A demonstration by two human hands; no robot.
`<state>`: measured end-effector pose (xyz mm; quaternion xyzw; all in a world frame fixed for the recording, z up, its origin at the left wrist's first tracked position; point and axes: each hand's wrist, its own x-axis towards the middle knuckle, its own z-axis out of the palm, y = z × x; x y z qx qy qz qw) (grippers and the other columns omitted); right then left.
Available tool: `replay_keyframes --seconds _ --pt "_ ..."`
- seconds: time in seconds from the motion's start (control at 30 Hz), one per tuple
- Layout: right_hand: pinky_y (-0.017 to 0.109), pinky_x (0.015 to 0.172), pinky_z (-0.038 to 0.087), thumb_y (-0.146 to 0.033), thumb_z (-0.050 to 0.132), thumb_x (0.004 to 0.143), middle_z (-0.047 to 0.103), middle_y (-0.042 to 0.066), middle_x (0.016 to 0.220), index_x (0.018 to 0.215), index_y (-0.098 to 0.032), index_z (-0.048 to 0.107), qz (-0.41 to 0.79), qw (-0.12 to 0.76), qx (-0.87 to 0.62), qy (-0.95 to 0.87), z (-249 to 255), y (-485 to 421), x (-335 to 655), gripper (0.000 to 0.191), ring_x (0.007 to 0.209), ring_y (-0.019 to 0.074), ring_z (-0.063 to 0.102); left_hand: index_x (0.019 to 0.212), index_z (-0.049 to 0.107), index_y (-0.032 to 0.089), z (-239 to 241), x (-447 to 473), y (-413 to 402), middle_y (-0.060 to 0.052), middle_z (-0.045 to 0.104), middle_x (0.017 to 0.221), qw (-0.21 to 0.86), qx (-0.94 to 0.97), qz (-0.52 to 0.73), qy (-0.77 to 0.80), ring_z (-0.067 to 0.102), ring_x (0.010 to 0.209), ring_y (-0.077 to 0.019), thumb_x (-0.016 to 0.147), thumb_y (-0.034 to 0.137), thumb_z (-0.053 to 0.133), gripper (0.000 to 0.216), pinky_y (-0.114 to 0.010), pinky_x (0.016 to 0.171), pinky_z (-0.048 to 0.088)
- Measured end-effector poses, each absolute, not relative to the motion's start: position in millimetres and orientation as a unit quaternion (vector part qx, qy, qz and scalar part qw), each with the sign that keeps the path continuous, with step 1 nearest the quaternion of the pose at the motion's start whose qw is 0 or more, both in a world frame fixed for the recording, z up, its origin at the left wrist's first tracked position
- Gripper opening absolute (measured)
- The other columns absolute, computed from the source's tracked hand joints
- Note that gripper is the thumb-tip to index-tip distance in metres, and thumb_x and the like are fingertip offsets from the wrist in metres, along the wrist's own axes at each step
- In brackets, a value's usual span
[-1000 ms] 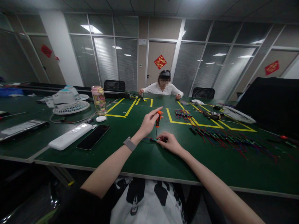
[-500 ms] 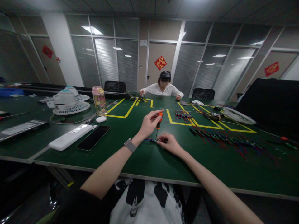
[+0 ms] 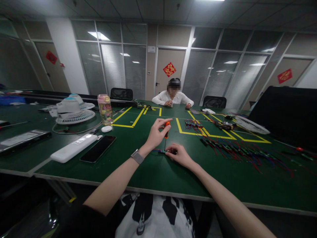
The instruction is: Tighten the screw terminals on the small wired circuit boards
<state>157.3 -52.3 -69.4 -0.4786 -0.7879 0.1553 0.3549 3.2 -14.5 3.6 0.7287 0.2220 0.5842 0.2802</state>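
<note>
My left hand [image 3: 156, 133] is closed round the orange handle of a small screwdriver [image 3: 166, 129], held upright with its tip down on a small wired part [image 3: 162, 151] lying on the green table [image 3: 153, 168]. My right hand [image 3: 179, 154] pinches that part and presses it to the table just right of the screwdriver tip. Thin red and blue wires trail from the part to the left. A watch sits on my left wrist.
A row of similar wired parts [image 3: 237, 150] lies to the right. On the left are a black phone [image 3: 98, 148], a white power bank [image 3: 74, 147], a mouse [image 3: 106, 129], a pink bottle [image 3: 105, 109] and a white fan [image 3: 71, 111]. Another person [image 3: 172, 96] sits across the table.
My left fingers have shifted on the screwdriver handle, as in twisting it. The right hand stays on the part. The view has tilted slightly.
</note>
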Motion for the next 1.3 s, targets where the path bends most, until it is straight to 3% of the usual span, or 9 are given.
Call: replay_keyframes --seconds 0.17,0.3,0.47,0.67,0.77,0.87,1.03,1.13,1.3 --pt "0.023 0.058 0.042 -0.021 0.063 0.074 0.058 0.002 0.071 0.083 -0.016 0.069 0.157 0.353 -0.481 -0.787 -69.0 -52.3 156.4 0.012 0.061 0.0114 0.052 0.114 0.059 0.020 3.8 2.0 -14.7 -0.006 0.060 0.099 0.320 0.726 0.572 0.206 0.059 0.084 -0.0135 0.083 0.027 0.053 0.032 -0.025 0.075 0.049" --pt "0.023 0.058 0.042 -0.021 0.063 0.074 0.058 0.002 0.071 0.083 -0.015 0.069 0.161 0.358 -0.482 -0.784 -69.2 -52.3 155.2 0.012 0.060 0.0111 0.052 0.108 0.063 0.021 4.6 0.1 -14.9 -0.007 0.058 0.106 0.281 0.724 0.590 0.221 0.057 0.094 -0.0158 0.081 0.030 0.056 0.029 -0.026 0.079 0.048" --pt "0.023 0.058 0.042 -0.021 0.063 0.073 0.058 0.001 0.071 0.083 -0.015 0.069 0.157 0.357 -0.487 -0.782 -69.5 -52.2 154.3 0.012 0.060 0.0108 0.052 0.118 0.056 0.018 4.8 0.3 -12.5 -0.008 0.064 0.099 0.389 0.703 0.564 0.189 0.062 0.086 -0.0157 0.087 0.029 0.046 0.035 -0.030 0.079 0.049" --pt "0.023 0.058 0.042 -0.019 0.063 0.073 0.058 0.002 0.070 0.083 -0.015 0.069 0.154 0.357 -0.490 -0.780 -68.7 -53.1 153.0 0.012 0.060 0.0111 0.052 0.106 0.065 0.021 4.2 -0.6 -13.4 -0.006 0.057 0.102 0.261 0.729 0.591 0.228 0.057 0.090 -0.0144 0.079 0.031 0.058 0.029 -0.024 0.078 0.047" --pt "0.023 0.058 0.042 -0.019 0.063 0.073 0.058 0.002 0.070 0.082 -0.015 0.069 0.156 0.357 -0.490 -0.780 -67.7 -53.8 152.9 0.012 0.060 0.0113 0.052 0.116 0.059 0.022 4.7 -0.5 -14.0 -0.007 0.058 0.108 0.299 0.732 0.575 0.209 0.057 0.096 -0.0146 0.086 0.030 0.048 0.033 -0.025 0.083 0.046" --pt "0.023 0.058 0.042 -0.020 0.063 0.073 0.058 0.002 0.071 0.082 -0.015 0.069 0.156 0.356 -0.489 -0.780 -67.0 -54.3 153.2 0.012 0.060 0.0113 0.052 0.122 0.054 0.020 4.1 0.4 -14.3 -0.006 0.062 0.101 0.351 0.723 0.563 0.195 0.061 0.088 -0.0139 0.088 0.029 0.045 0.036 -0.027 0.079 0.047" --pt "0.023 0.059 0.042 -0.020 0.063 0.074 0.058 0.002 0.071 0.083 -0.015 0.069 0.154 0.352 -0.491 -0.782 -67.1 -54.3 153.7 0.012 0.060 0.0115 0.052 0.110 0.063 0.022 3.8 0.9 -15.2 -0.006 0.059 0.103 0.274 0.729 0.588 0.218 0.057 0.091 -0.0141 0.082 0.030 0.055 0.030 -0.024 0.079 0.047" --pt "0.023 0.059 0.043 -0.020 0.063 0.074 0.058 0.002 0.072 0.083 -0.015 0.069 0.155 0.352 -0.492 -0.781 -67.3 -54.5 153.9 0.012 0.061 0.0116 0.053 0.117 0.058 0.022 5.4 0.9 -15.8 -0.006 0.059 0.107 0.319 0.728 0.572 0.202 0.058 0.094 -0.0144 0.087 0.027 0.047 0.033 -0.026 0.082 0.046" --pt "0.023 0.059 0.043 -0.021 0.063 0.074 0.058 0.002 0.072 0.082 -0.015 0.069 0.157 0.354 -0.489 -0.781 -67.5 -54.1 154.1 0.012 0.061 0.0114 0.053 0.109 0.063 0.021 6.9 -0.1 -17.9 -0.004 0.059 0.094 0.276 0.734 0.580 0.219 0.057 0.085 -0.0134 0.082 0.029 0.056 0.029 -0.025 0.079 0.046"
